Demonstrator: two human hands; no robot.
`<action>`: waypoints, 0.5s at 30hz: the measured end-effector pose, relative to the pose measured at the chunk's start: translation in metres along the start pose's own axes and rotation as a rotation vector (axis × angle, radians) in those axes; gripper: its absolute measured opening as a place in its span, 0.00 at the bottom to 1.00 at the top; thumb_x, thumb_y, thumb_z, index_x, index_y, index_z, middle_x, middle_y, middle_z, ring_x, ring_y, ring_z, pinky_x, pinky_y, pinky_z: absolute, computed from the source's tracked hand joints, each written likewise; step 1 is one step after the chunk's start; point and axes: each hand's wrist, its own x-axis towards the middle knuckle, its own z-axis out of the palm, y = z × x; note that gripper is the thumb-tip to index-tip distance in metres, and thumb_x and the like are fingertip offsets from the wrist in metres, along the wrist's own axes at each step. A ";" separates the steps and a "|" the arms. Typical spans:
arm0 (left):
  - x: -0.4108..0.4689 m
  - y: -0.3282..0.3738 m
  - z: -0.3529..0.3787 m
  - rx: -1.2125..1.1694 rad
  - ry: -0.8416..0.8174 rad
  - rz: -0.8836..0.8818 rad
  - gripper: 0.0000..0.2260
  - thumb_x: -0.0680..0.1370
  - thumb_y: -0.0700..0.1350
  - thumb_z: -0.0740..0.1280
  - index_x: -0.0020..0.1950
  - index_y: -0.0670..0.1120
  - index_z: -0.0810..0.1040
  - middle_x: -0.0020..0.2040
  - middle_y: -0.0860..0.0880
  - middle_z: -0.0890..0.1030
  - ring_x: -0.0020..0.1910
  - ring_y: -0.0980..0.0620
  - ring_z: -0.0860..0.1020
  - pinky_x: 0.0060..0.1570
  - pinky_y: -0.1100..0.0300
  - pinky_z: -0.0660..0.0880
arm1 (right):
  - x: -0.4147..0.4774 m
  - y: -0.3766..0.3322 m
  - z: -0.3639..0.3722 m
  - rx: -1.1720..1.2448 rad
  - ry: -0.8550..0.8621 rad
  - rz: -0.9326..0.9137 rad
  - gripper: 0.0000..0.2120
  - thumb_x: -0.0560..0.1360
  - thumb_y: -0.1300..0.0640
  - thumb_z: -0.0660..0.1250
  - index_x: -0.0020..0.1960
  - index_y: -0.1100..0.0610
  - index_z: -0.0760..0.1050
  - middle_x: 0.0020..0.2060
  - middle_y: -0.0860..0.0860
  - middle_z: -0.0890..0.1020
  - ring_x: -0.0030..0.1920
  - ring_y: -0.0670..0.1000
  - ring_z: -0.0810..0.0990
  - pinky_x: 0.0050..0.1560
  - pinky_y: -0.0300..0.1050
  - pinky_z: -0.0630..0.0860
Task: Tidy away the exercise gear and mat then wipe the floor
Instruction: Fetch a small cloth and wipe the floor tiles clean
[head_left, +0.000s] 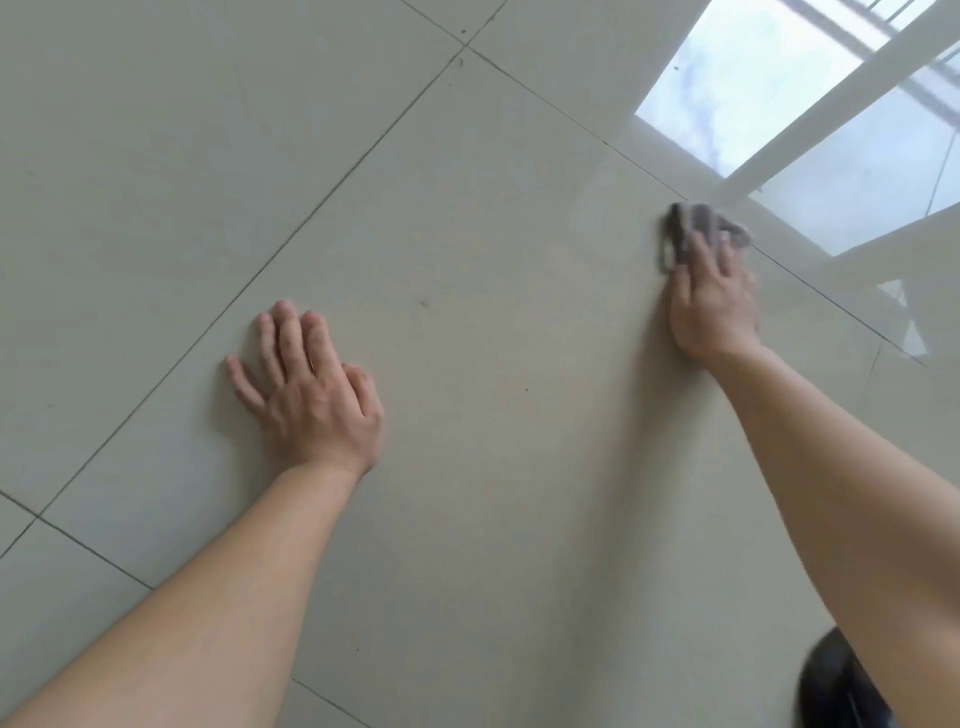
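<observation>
Seen from above, a pale tiled floor (467, 208) fills the frame. At centre left, the left hand (311, 384) lies palm down on a tile, fingers straight and slightly spread, holding nothing. At centre right, the right hand (711, 306) presses a grey cloth (696, 218) flat against the floor, fingers laid fairly straight over it; both are blurred. A bright window reflection (779, 88) shines at the upper right. A dark, unclear shape (836, 686) sits in the lower right corner.
</observation>
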 end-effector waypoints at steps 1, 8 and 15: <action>0.000 0.000 0.000 0.006 -0.002 0.002 0.26 0.75 0.46 0.54 0.72 0.39 0.68 0.76 0.40 0.64 0.77 0.41 0.58 0.72 0.36 0.49 | 0.006 0.002 -0.001 0.020 0.004 0.152 0.27 0.84 0.49 0.49 0.81 0.49 0.52 0.81 0.54 0.49 0.81 0.56 0.46 0.80 0.54 0.45; 0.006 -0.009 -0.005 -0.242 0.117 -0.085 0.24 0.75 0.45 0.53 0.69 0.39 0.73 0.74 0.39 0.67 0.72 0.39 0.66 0.71 0.45 0.55 | -0.024 -0.172 0.054 0.060 -0.019 -0.252 0.26 0.84 0.51 0.50 0.81 0.48 0.53 0.81 0.51 0.49 0.81 0.58 0.43 0.79 0.52 0.41; -0.011 -0.021 0.000 -0.099 0.222 -0.158 0.19 0.77 0.43 0.56 0.65 0.38 0.73 0.71 0.36 0.70 0.68 0.35 0.68 0.69 0.43 0.60 | -0.035 -0.226 0.067 -0.049 -0.232 -0.809 0.25 0.84 0.51 0.50 0.80 0.44 0.55 0.81 0.47 0.52 0.81 0.53 0.47 0.79 0.56 0.41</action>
